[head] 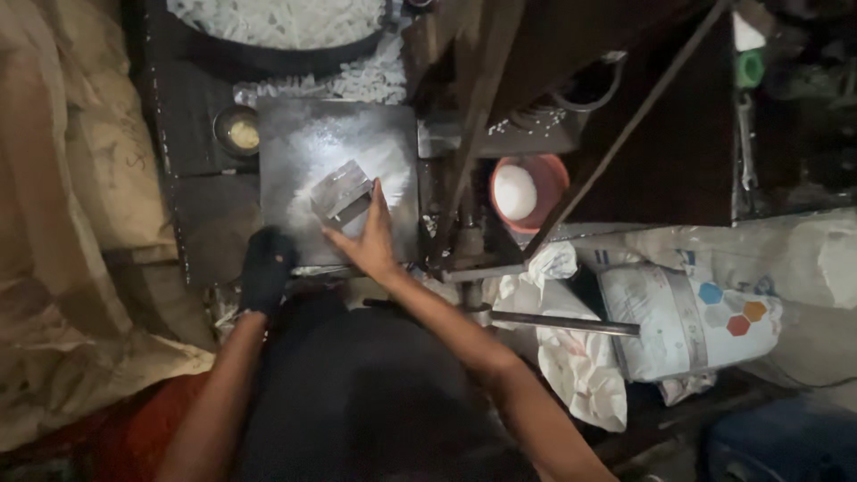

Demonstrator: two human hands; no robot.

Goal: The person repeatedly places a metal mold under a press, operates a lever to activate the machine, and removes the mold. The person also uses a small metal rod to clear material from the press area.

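- Head view: metal block [342, 194] pressed flat by open right hand [368, 239], mid-plate [295, 143].
- Left hand [265, 268], dark-gloved, at plate's near edge; grip unclear.
- Block best kept square, powder undisturbed.

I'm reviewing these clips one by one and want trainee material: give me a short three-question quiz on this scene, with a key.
1. True or false: the right hand rests on the small metal block lying on the powder-dusted metal plate.
2. Which hand wears a dark glove? A) left hand B) right C) both
3. Fill in: the orange bowl right of the plate holds a ____ powder.

Key: 1 true, its fingers touch the block. 2 A, and it sits at the plate's near edge. 3 white.
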